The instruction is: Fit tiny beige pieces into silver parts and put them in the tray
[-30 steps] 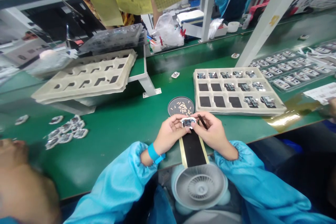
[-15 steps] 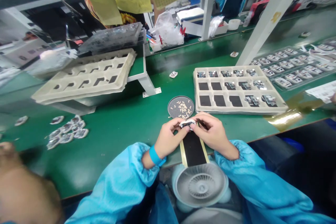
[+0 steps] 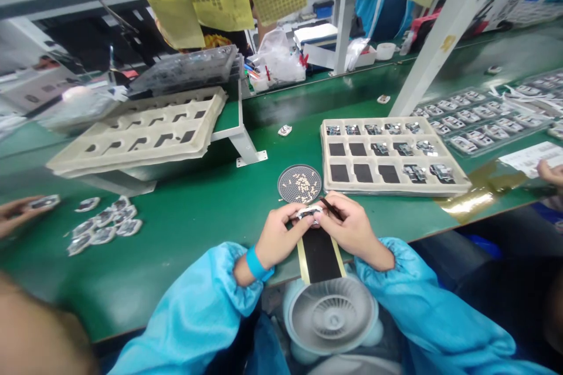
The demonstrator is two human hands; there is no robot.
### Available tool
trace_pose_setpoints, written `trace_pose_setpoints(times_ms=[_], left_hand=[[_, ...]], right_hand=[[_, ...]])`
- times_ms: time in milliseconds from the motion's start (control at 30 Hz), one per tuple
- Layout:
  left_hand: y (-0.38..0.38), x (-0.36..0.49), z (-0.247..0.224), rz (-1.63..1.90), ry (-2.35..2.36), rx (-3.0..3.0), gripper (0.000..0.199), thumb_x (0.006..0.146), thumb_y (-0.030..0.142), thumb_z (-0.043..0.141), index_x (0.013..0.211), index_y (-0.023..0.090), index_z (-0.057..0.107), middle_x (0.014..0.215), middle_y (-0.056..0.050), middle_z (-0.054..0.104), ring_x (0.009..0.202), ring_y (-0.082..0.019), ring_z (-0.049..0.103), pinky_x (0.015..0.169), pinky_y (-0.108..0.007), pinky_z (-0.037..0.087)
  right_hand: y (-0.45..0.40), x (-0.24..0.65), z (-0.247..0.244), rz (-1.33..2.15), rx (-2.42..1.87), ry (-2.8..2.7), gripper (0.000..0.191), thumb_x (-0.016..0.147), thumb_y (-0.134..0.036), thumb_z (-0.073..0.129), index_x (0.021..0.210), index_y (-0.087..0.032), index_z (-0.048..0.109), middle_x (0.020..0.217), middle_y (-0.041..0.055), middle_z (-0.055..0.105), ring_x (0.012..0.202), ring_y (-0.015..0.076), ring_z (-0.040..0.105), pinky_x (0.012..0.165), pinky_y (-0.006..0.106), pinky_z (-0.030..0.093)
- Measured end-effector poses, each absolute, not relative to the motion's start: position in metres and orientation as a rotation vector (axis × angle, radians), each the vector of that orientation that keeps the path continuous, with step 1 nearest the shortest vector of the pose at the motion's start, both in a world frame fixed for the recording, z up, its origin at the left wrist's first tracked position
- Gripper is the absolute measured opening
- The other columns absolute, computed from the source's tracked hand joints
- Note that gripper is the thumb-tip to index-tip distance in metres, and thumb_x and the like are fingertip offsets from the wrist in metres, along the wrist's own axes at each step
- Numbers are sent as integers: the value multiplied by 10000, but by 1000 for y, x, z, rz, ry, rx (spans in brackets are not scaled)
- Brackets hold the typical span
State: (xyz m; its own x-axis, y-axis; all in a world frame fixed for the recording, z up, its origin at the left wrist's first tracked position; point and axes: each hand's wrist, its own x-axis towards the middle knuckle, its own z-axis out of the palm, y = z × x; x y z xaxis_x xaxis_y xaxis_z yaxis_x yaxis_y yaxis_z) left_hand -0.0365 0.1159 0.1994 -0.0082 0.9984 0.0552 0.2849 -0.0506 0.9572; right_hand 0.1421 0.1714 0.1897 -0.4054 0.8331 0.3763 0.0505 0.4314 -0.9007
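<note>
Over a black mat with yellow edges [image 3: 320,255], both hands close on one small white-rimmed part with electronics inside [image 3: 309,211]. My left hand [image 3: 280,233] pinches its left side between thumb and fingers. At its right side, my right hand [image 3: 352,225] presses with the thumb and also keeps a thin dark stick-like tool [image 3: 331,208] under its fingers; the tool's kind is unclear. Just beyond my fingers lies a round grey perforated dish [image 3: 285,179] with many small pale pieces. The fingers partly hide the part.
A beige compartment tray [image 3: 396,186] holds circuit boards and black pads. Similar white-rimmed parts [image 3: 103,235] cluster at left, near a co-worker's hand [image 3: 17,211] holding one. Another person's hand [image 3: 550,171] touches a paper at right. A raised shelf [image 3: 248,143], post [image 3: 440,53] and fan [image 3: 332,316] stand around.
The co-worker's hand at left has come in and now holds a white-rimmed part that lay on the table. My hands keep their grip nearly unchanged; the view has shifted slightly.
</note>
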Motion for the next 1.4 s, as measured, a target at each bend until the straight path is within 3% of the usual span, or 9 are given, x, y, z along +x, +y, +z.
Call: trace_pose_setpoints(times_ms=[300,400,733,833,967,1033,1167,1400], left_hand=[[118,-36,195,1095,1406,1457,241,911,386,687,923,152,742,840,-49,752,783,-187,682,726,-271,512],[118,-33,196,1131,1335,1349,239,912,389,696,944,154,727,837,-48,763,783,-190,714,734,-273,537],[123,-27,199,1196,1246,1165,285,866,410,744,904,129,714,778,-73,772,725,-202,736,725,-293,567],[127,-31,199,1181,1218,1169,283,859,404,749,886,125,711,759,-74,764,712,-192,726,729,-287,554],[128,-36,199,1136,1215,1195,249,864,376,736,842,135,678,681,-53,737,655,-168,692,688,-264,511],[126,-37,198,1105,1216,1208,234,855,360,736,813,145,653,637,-35,715,611,-156,664,648,-252,480],[123,-36,197,1063,1231,1255,213,861,352,718,830,151,655,656,-32,713,631,-163,661,651,-259,457],[119,-34,198,1044,1386,1482,154,908,316,648,869,173,688,694,-19,726,656,-163,647,630,-264,432]], right_hand=[[169,140,184,1232,-757,-1688,89,918,-272,650,950,-208,701,867,33,638,736,152,636,638,271,548],[169,139,181,1390,-762,-1613,127,919,-322,665,960,-202,673,832,24,646,672,148,645,604,275,544],[174,134,182,1436,-857,-1547,216,882,-403,693,923,-193,660,764,21,704,658,164,660,635,300,555],[177,135,179,1365,-881,-1629,223,888,-399,692,960,-189,708,832,40,727,734,182,673,695,320,560],[184,141,185,1105,-822,-1803,295,910,-351,684,1170,-214,713,1044,76,708,882,202,667,740,330,556],[187,145,192,969,-752,-1898,263,913,-325,684,1153,-224,712,1098,89,686,950,218,655,781,355,559],[192,151,196,867,-595,-2004,87,934,-299,659,960,-220,684,1009,77,679,961,216,645,861,385,543],[186,164,179,985,-716,-1914,49,964,-262,614,982,-220,598,1003,69,643,873,183,638,751,322,531]])
